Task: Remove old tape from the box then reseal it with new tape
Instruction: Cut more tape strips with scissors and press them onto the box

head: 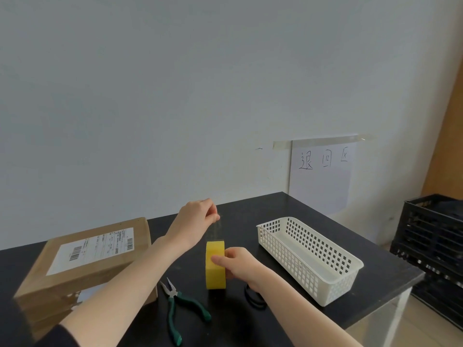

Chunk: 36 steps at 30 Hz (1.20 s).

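A yellow tape roll [215, 265] stands on edge on the black table, gripped from its right side by my right hand [239, 265]. My left hand [198, 219] is above the roll, fingers pinched on the end of a clear strip of tape [218, 230] pulled upward from the roll. The brown cardboard box [82, 261] with a white shipping label lies at the left of the table, partly behind my left forearm. Torn patches show on its near side.
Green-handled pliers [179, 306] lie in front of the roll. A black ring-like object [254, 298] lies under my right wrist. A white perforated basket [310, 256] sits at the right. A black crate [436, 246] stands beyond the black table's [383, 269] right edge.
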{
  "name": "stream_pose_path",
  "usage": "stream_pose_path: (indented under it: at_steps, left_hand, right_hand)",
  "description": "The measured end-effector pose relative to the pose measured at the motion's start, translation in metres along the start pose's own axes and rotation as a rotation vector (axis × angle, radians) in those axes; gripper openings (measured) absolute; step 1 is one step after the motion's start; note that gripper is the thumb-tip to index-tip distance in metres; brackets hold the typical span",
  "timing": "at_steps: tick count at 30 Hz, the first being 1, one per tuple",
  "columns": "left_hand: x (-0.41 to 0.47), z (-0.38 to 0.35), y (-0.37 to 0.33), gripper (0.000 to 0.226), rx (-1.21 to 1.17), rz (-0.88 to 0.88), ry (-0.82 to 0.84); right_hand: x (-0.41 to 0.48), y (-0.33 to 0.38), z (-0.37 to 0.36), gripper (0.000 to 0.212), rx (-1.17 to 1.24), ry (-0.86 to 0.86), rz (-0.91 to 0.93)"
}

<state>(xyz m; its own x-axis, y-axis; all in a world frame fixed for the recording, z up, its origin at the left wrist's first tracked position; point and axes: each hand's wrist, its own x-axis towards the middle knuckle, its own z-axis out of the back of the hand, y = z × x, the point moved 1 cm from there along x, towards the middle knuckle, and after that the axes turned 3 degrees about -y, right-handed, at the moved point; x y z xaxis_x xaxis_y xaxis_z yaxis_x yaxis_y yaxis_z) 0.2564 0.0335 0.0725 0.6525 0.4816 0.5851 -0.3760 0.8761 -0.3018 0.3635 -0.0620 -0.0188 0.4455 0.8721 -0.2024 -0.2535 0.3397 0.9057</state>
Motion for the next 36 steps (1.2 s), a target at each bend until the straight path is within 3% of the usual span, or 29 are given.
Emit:
stream_pose_path:
  at_steps: [4, 10, 22, 25, 29, 32, 36]
  left_hand:
    - [-0.004, -0.005, 0.006, 0.007, -0.008, 0.04, -0.027]
    - [0.01, 0.002, 0.005, 0.01, -0.006, 0.05, -0.124]
    - [0.013, 0.013, -0.01, 0.006, -0.029, -0.043, -0.01]
    - [0.011, 0.015, -0.01, 0.006, -0.039, -0.042, -0.014]
    - [0.009, 0.018, -0.012, 0.005, -0.035, -0.05, -0.005]
    - [0.007, 0.02, -0.013, 0.006, -0.034, -0.051, 0.005]
    - [0.006, 0.02, -0.015, 0.007, -0.038, -0.051, 0.011]
  right_hand:
    - [-0.005, 0.003, 0.001, 0.056, -0.145, 0.006, 0.05]
    - [-0.014, 0.001, 0.0, 0.051, -0.211, 0.036, 0.1]
    - [-0.025, 0.005, 0.014, 0.066, -0.18, 0.09, 0.055]
    - [-0.027, 0.008, 0.026, 0.06, -0.2, 0.122, 0.05]
    - [-0.024, 0.009, 0.047, 0.043, -0.484, 0.145, 0.049]
    - [-0.019, 0.003, 0.054, 0.037, -0.782, 0.011, 0.001]
    - [-0.02, -0.007, 0.053, 0.035, -0.981, -0.068, -0.082]
